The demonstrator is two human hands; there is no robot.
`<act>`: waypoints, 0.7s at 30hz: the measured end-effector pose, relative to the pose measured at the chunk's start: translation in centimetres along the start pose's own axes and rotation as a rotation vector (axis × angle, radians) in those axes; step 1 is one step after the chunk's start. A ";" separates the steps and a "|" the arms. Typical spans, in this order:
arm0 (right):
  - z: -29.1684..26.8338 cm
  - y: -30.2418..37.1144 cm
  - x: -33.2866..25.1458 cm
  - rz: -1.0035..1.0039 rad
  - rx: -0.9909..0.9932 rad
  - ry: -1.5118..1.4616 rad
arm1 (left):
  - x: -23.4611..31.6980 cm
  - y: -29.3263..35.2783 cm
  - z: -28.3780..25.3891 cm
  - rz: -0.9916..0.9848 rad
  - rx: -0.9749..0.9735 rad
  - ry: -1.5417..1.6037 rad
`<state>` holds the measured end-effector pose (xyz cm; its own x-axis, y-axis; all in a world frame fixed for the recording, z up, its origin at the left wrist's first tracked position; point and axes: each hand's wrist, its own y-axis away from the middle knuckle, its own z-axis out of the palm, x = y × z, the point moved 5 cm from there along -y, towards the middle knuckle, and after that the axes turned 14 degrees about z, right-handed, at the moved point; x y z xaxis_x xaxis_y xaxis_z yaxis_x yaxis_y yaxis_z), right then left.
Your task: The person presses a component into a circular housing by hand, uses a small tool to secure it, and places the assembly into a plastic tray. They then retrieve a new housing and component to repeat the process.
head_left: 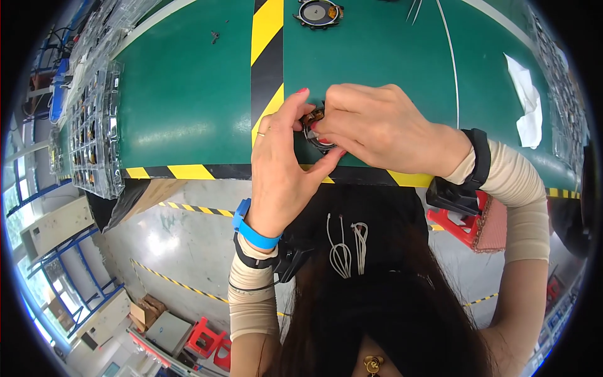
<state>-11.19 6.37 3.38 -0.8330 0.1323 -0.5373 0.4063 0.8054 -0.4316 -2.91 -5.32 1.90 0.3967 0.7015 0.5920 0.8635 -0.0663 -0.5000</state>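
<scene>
Near the front edge of the green table, a round dark watch case [321,144] with its inside exposed lies between my hands. My left hand [281,151] curves around its left side, thumb and fingers gripping the rim. From the right, my right hand [383,129] reaches over the case with its fingers pinched together at the inner parts. What those fingertips hold, if anything, is hidden behind the hand. Farther back on the table rests a second open watch case [318,12], with a grey disc and an orange-brown part showing.
Yellow-and-black tape [268,56] crosses the green table [188,94] and lines its front edge. Clear trays [94,132] of small parts stand at the left. Small dark bits [215,38] lie at the back; a white cable [452,63] and white tissue [526,103] are on the right.
</scene>
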 end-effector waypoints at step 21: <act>0.1 -0.1 -0.4 0.057 0.022 0.054 | 0.0 -0.3 -0.4 0.047 -0.026 0.022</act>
<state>-10.87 6.12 3.54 -0.8270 0.2095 -0.5217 0.4615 0.7829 -0.4172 -3.01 -5.62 2.31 0.4434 0.6812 0.5826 0.8515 -0.1171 -0.5111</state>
